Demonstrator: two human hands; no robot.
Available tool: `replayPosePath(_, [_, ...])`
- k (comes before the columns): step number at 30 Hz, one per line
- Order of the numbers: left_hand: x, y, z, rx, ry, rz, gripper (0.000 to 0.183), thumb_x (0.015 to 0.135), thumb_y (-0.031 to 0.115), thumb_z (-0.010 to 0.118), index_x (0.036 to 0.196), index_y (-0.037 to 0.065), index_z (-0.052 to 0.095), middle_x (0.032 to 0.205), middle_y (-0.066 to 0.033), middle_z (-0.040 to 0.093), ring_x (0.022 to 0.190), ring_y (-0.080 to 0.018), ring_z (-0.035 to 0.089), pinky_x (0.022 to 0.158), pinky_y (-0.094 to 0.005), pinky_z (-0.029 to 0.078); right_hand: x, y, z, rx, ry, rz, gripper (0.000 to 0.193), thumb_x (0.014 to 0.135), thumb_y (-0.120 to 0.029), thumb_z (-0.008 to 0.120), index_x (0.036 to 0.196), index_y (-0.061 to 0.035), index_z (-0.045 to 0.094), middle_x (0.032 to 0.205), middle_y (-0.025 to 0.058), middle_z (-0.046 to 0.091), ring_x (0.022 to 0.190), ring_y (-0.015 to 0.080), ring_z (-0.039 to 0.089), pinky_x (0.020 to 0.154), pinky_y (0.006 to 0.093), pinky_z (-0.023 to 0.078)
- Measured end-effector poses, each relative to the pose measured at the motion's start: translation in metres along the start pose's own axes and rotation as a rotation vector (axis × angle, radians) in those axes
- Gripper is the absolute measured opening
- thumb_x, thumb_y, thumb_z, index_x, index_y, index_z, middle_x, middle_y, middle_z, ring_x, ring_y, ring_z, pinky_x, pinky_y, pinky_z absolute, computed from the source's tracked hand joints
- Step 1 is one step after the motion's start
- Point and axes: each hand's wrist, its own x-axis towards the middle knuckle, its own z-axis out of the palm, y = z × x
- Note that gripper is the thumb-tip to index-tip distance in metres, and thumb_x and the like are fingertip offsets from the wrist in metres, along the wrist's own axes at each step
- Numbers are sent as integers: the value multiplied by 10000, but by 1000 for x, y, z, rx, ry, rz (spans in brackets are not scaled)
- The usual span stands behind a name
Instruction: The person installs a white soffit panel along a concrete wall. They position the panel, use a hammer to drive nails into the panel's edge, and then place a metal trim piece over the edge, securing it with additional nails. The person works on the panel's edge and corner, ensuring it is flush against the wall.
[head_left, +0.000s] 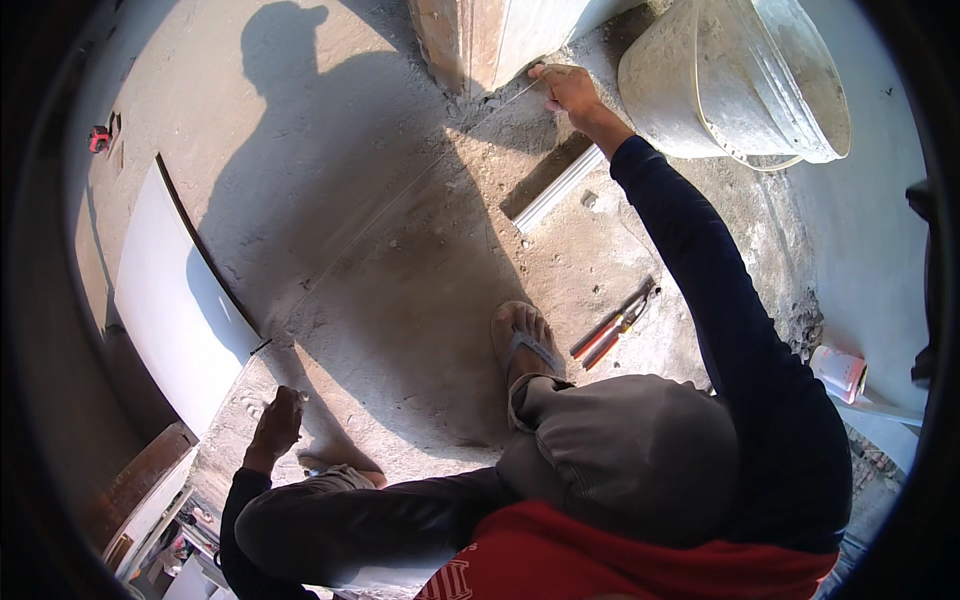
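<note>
My right hand (572, 90) is stretched far forward and closed in a pinch at the foot of a pillar (470, 45). From its fingertips a thin pale string (418, 178) runs diagonally over the dusty floor toward the lower left, where it fades from sight. My left hand (279, 421) is closed low at the left, near the corner of a white panel (175, 290). A small pale bit shows at its fingers, too small to name. Red-handled pliers or cutters (612, 328) lie on the floor right of my sandalled foot (525, 340).
A large dirty white bucket (660, 75) stands right of my right hand. Beside my right forearm lies a white ribbed strip (558, 188). A small red tool (99, 139) sits at the far left, and a pink-and-white container (838, 372) at the right.
</note>
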Motion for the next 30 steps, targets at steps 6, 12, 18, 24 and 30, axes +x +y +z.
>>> replayPosePath(6, [97,146,-74,4,-127,420,278,872,-3,647,1101,1,490,1052,-219,551,974,-435,622,838,-498,535,3,10,-18,101,-24,-26,256,1011,-302,671,1104,-93,787,826,-22,608,788,107,553,750,326,531])
replayPosePath(12, [166,226,-80,-11,-217,380,303,908,87,618,1135,-30,456,1062,-273,575,981,-494,629,836,-543,531,3,13,-13,156,70,-142,214,990,-257,700,1027,-61,777,803,-25,638,747,105,578,733,326,527])
replayPosePath(18, [288,328,-53,-74,-84,429,456,944,202,594,1300,-28,425,1144,-319,608,1022,-514,634,865,-591,507,-4,25,3,97,381,-555,175,946,-178,735,958,-5,754,809,37,710,733,104,635,723,272,530])
replayPosePath(24, [404,396,-54,-203,79,419,477,965,249,574,1308,-74,501,1029,-344,655,971,-506,656,867,-550,520,-9,42,3,248,392,-509,163,936,-147,768,969,-5,696,915,64,735,863,123,701,794,270,551])
replayPosePath(30, [468,429,-78,-841,153,275,455,1021,250,570,1360,-53,536,1089,-215,700,1002,-336,694,860,-435,552,-9,35,9,398,430,-494,97,886,-60,768,915,5,702,836,65,746,762,112,683,712,274,543])
